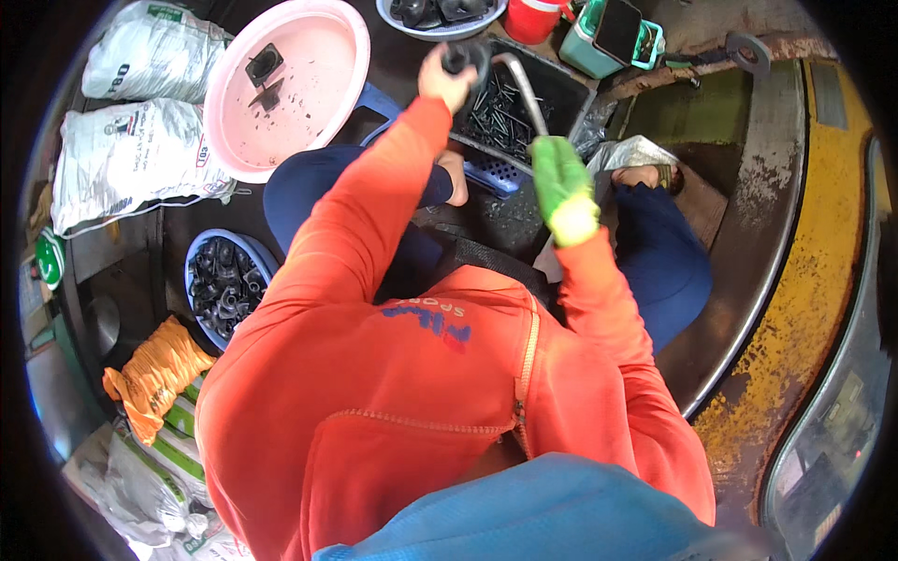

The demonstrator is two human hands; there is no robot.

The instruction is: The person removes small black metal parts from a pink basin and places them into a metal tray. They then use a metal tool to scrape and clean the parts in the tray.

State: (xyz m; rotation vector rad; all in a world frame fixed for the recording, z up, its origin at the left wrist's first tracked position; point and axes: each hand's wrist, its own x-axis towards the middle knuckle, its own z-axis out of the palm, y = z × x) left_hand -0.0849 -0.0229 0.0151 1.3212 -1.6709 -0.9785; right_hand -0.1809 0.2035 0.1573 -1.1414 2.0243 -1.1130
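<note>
My left hand (445, 84) is bare and closed around a round black part (464, 58), blurred by motion; it looks like rubber or plastic. My right hand (561, 182), in a green and yellow glove, grips a bent metal rod (526, 92). The rod's hooked upper end reaches toward the black part; whether they touch I cannot tell. Under both hands sits a dark rectangular crate (572, 110) with many thin metal pins (500, 120) in it.
A pink basin (221, 103) with two black pieces stands at the left. Nearby are a blue basin (265, 256) of black parts, white sacks (131, 154), an orange bag (161, 369), a red bucket (533, 21) and a teal container (587, 51). A rusty yellow metal edge (795, 309) curves along the right.
</note>
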